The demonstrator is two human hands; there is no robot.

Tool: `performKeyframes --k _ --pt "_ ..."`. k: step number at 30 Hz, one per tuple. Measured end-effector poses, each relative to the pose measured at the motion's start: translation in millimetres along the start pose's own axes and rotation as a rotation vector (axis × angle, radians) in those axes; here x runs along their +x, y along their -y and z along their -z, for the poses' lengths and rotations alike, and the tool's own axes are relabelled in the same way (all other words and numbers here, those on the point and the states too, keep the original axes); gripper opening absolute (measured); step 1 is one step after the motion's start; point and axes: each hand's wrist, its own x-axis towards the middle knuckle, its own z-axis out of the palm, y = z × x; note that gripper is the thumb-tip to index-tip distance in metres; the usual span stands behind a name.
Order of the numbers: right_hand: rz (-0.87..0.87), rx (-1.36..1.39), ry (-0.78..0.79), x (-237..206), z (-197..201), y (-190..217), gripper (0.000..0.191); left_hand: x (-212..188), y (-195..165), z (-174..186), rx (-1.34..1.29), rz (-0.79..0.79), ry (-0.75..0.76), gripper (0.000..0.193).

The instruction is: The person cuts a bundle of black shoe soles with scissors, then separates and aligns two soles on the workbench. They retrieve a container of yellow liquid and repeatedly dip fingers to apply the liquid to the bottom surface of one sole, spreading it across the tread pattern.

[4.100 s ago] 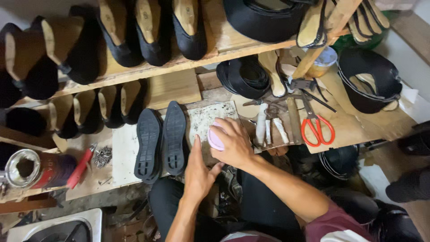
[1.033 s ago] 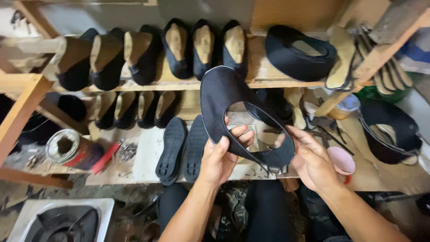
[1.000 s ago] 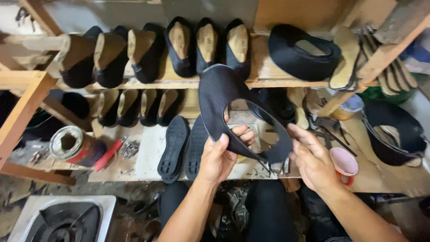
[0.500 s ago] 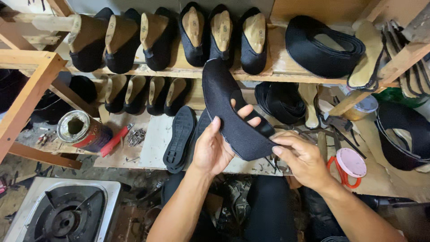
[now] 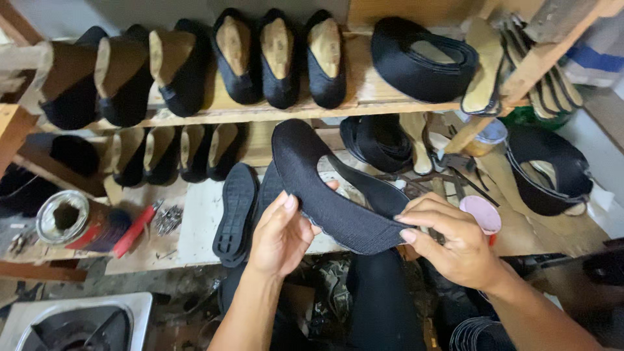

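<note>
Both hands grip the black shoe upper above the counter. Left hand is curled around its near edge, thumb on top of the cloth, fingers underneath. Right hand pinches the heel end, fingertips closed on the fabric. A second ago the upper was held up and spread so its opening gaped; now it is lowered, turned flatter and partly folded, which suggests the checking has given way to handling the heel end. Two black soles lie on the counter just behind the left hand, and a pink cup stands close by the right hand.
</note>
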Motion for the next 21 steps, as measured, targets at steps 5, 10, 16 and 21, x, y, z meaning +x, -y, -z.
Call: performKeyframes --k 5,10,16,21 --pt "0.145 -0.241 -0.052 -3.4 26.9 20.9 0.021 -5.4 6.5 7.4 0.054 -0.001 0.045 0.057" --pt "0.236 -0.478 -0.142 -7.4 65.2 22.8 0.021 -12.5 18.0 21.1 0.051 0.023 0.017 0.05" --pt "0.277 -0.737 -0.204 18.8 104.8 -2.7 0.022 -22.1 41.9 35.0 0.05 0.064 -0.016 0.047" --pt "0.304 -0.816 -0.28 65.1 125.3 -42.3 0.017 -27.0 52.6 35.7 0.065 0.102 -0.041 0.047"
